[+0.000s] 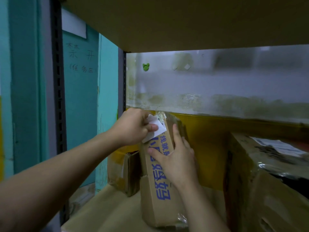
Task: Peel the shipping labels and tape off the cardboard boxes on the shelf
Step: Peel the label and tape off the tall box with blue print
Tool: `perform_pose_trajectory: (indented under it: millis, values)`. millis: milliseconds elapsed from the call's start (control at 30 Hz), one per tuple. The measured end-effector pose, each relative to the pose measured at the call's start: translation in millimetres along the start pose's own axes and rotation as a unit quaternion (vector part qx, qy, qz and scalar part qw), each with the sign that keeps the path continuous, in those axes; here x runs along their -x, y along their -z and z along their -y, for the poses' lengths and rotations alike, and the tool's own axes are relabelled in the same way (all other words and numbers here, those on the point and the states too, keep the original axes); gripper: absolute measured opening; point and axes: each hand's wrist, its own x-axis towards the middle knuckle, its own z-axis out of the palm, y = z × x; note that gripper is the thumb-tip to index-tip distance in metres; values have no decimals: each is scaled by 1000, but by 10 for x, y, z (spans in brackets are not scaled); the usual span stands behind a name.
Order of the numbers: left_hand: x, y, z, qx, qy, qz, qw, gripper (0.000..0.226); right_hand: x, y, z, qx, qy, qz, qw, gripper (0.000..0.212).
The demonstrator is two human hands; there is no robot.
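Standing at the far left, a teal door (80,97) with handwritten characters shows behind the dark slotted post (57,81) of the shelf (108,206). Near the shelf's back left corner a small brown carton (128,173) sits against the wall, and a green frog-shaped sticker (146,66) is stuck high on the wall above it. The left grip (132,126) is clenched on a white shipping label (154,129), pinching it between thumb and curled fingers. The label is partly lifted from the upper end of a tall cardboard box (158,190). Its printed end lies at the box's top corner. This box stands upright toward the shelf's front edge, with blue characters running down its front face. The right grip (175,161) is released, its straight fingers pressing flat on the box's front and right side. Toward the shelf's right edge sits a large taped box (267,181), with 1 white label (280,146) on its top.
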Motion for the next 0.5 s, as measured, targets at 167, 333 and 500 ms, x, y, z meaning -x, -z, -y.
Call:
perform_pose_trajectory:
  millis: [167, 333, 500]
  values:
    - [-34, 104, -9, 32, 20, 29, 999, 40, 3, 32, 1, -6, 3, 15, 1000, 109]
    - [-78, 174, 99, 79, 18, 44, 996, 29, -8, 15, 24, 9, 3, 20, 1000, 109]
    - [-89, 209, 158, 130, 13, 56, 990, 12, -7, 13, 29, 16, 3, 33, 999, 109]
